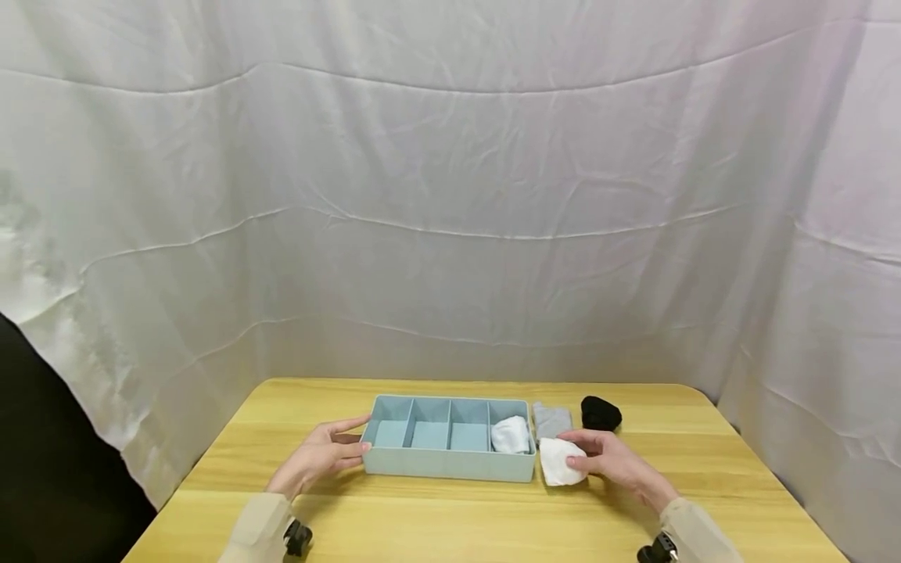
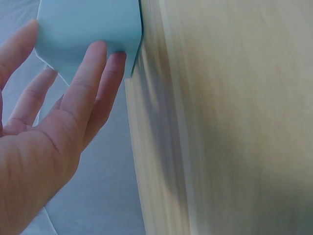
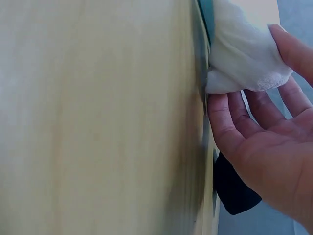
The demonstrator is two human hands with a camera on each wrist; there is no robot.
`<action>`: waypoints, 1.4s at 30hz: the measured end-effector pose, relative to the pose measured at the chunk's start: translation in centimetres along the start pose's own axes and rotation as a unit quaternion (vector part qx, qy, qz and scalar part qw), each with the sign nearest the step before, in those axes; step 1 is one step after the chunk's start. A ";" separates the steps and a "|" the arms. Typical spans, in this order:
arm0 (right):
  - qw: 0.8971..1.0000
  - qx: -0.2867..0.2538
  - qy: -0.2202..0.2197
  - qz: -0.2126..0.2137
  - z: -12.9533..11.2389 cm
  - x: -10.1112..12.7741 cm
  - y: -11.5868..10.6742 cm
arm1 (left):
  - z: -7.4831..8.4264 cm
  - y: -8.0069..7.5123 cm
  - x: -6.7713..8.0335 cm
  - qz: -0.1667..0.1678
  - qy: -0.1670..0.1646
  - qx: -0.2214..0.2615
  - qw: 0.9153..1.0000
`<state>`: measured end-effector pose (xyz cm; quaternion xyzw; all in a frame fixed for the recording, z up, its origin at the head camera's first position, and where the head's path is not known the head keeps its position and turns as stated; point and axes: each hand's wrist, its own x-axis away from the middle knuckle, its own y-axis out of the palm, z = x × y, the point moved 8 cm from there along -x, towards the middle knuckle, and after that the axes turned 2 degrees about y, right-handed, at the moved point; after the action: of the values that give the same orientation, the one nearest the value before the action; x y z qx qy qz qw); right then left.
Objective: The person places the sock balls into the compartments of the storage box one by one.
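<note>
White sheet backdrop, wooden tabletop [image 1: 450, 516], sock sorting going on.
Right hand [image 1: 611, 461] grasps a folded white sock [image 1: 559, 461] just right of the blue divider tray [image 1: 447, 464]; left hand [image 1: 320, 456], fingers relaxed, steadies its end. I'd keep the fold tight.

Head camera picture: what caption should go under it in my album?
Left hand steadies a blue tray; right hand holds a white sock.

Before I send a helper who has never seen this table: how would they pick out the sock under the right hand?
On the wooden table, find the blue tray. Just off its right end lies a white sock, gripped by the right hand. Its neighbours differ: the grey sock and black sock lie farther back, and the other white sock sits inside the tray.
</note>
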<state>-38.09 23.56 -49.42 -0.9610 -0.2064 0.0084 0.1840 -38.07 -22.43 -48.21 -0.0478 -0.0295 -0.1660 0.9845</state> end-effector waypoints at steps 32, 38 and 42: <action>0.994 -0.093 -0.004 0.064 -4.2 -1.7 -0.8 | 0.0 0.1 -0.1 0.005 -0.007 0.000 1.000; 0.993 -0.100 -0.005 0.069 -4.8 -2.1 -0.6 | 0.1 0.2 -0.2 -0.006 -0.001 0.003 1.000; 0.990 -0.122 -0.020 0.071 -5.4 -2.4 -0.3 | 0.1 0.2 -0.2 -0.004 -0.003 0.004 1.000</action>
<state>-39.94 20.95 -44.47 -0.9881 -0.1411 0.0151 0.0602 -38.18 -22.18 -48.13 -0.0443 -0.0329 -0.1696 0.9840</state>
